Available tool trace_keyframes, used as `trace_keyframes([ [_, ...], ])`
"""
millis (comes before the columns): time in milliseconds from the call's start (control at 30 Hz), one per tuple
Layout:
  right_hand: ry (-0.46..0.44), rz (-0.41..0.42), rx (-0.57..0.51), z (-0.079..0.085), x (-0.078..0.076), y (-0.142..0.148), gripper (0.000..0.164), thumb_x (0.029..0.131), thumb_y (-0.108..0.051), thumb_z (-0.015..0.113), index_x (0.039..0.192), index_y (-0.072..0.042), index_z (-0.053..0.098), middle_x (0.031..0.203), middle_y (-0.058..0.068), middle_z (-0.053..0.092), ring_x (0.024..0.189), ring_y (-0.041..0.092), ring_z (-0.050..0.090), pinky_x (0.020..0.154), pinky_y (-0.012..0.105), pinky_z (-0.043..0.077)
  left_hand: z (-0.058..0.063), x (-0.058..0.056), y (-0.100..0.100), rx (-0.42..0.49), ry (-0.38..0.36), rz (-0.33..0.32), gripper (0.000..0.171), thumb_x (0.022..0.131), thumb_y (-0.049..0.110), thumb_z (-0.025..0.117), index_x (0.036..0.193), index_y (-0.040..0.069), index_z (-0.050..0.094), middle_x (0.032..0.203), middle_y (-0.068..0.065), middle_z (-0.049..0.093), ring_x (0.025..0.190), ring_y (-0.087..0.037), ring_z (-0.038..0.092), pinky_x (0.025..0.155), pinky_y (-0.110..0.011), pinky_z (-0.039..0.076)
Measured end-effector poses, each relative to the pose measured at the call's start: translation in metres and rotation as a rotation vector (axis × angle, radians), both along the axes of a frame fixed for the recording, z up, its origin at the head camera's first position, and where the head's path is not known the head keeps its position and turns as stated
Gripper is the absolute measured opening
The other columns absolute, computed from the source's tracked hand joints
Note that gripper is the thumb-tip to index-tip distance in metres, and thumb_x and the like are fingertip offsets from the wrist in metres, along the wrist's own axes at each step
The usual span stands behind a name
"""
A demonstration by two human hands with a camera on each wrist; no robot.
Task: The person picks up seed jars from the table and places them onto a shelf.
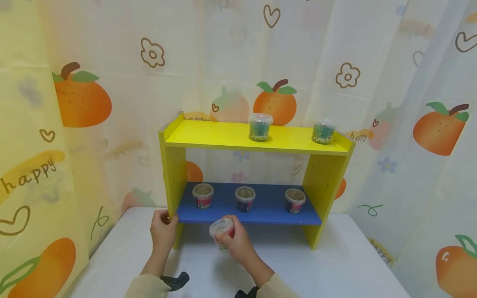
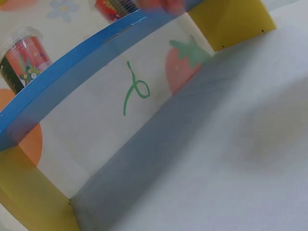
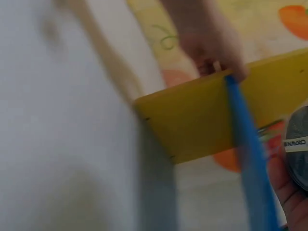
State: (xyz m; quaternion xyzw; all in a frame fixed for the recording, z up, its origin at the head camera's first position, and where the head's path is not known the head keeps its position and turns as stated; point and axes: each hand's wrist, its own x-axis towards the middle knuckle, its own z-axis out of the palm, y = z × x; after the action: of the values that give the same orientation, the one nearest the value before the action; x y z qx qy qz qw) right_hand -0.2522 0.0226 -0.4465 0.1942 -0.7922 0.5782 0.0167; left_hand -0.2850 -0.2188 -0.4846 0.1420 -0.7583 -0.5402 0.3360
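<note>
A yellow and blue two-tier shelf (image 1: pixel 238 135) stands on a white table. My left hand (image 1: pixel 163 231) grips the front edge of its left yellow side panel (image 1: pixel 174 169), by the corner of the blue board. In my right hand (image 1: pixel 236 240) is a small plastic tub (image 1: pixel 220 227) with a red label, held tilted just in front of the blue board's edge. The right wrist view shows the held tub's dark round end (image 3: pixel 299 147) beside my fingers (image 3: pixel 291 199). My right hand appears only as a blur at the top of the left wrist view.
Three similar tubs stand on the blue board (image 1: pixel 223 217): a left one (image 1: pixel 203 196), a middle one (image 1: pixel 245 199) and a right one (image 1: pixel 295 201). Two teal-filled tubs, one central (image 1: pixel 259 128) and one rightward (image 1: pixel 323 132), sit on the yellow top. A fruit-print curtain (image 1: pixel 208 49) hangs behind.
</note>
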Motion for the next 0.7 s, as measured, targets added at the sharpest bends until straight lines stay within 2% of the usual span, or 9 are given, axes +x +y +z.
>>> trace_keyframes([
  [133, 0.089, 0.015, -0.07, 0.035, 0.0, 0.002, 0.058, 0.078, -0.034, 0.062, 0.13, -0.012, 0.049, 0.113, 0.013, 0.062, 0.094, 0.02, 0.058, 0.077, 0.035, 0.055, -0.001, -0.001, 0.0, -0.001, 0.006, 0.007, 0.022, 0.088, 0.01, 0.068, 0.103, 0.0, 0.056, 0.089, -0.013, 0.057, 0.076, -0.017, 0.05, 0.06, -0.018, 0.042],
  [300, 0.225, 0.069, -0.141, 0.089, 0.002, 0.004, 0.068, 0.076, -0.041, 0.057, 0.134, -0.007, 0.045, 0.114, 0.017, 0.061, 0.093, 0.021, 0.06, 0.075, 0.033, 0.055, -0.002, -0.003, 0.0, 0.002, 0.018, 0.004, 0.023, 0.088, 0.009, 0.068, 0.103, -0.001, 0.055, 0.089, -0.014, 0.057, 0.077, -0.017, 0.049, 0.06, -0.017, 0.042],
  [467, 0.297, 0.065, -0.173, 0.139, 0.003, 0.005, 0.068, 0.078, -0.037, 0.056, 0.137, -0.008, 0.041, 0.119, 0.016, 0.058, 0.097, 0.025, 0.058, 0.077, 0.034, 0.056, -0.003, -0.005, -0.001, 0.01, 0.018, 0.0, 0.023, 0.088, 0.01, 0.069, 0.104, 0.0, 0.055, 0.09, -0.012, 0.056, 0.077, -0.018, 0.049, 0.06, -0.017, 0.042],
  [600, 0.353, 0.043, -0.191, 0.169, 0.001, 0.004, 0.067, 0.079, -0.035, 0.056, 0.138, -0.008, 0.038, 0.121, 0.014, 0.056, 0.1, 0.027, 0.056, 0.079, 0.034, 0.055, -0.004, -0.004, -0.002, 0.009, 0.011, -0.005, 0.023, 0.089, 0.011, 0.068, 0.105, 0.001, 0.055, 0.091, -0.012, 0.056, 0.079, -0.019, 0.048, 0.061, -0.018, 0.042],
  [700, 0.41, 0.036, -0.194, 0.185, -0.002, 0.003, 0.067, 0.08, -0.035, 0.054, 0.139, -0.007, 0.036, 0.121, 0.015, 0.055, 0.103, 0.028, 0.056, 0.082, 0.036, 0.055, -0.006, -0.003, -0.001, 0.005, 0.005, -0.009, 0.024, 0.089, 0.011, 0.068, 0.105, 0.001, 0.054, 0.092, -0.012, 0.056, 0.08, -0.02, 0.048, 0.062, -0.018, 0.042],
])
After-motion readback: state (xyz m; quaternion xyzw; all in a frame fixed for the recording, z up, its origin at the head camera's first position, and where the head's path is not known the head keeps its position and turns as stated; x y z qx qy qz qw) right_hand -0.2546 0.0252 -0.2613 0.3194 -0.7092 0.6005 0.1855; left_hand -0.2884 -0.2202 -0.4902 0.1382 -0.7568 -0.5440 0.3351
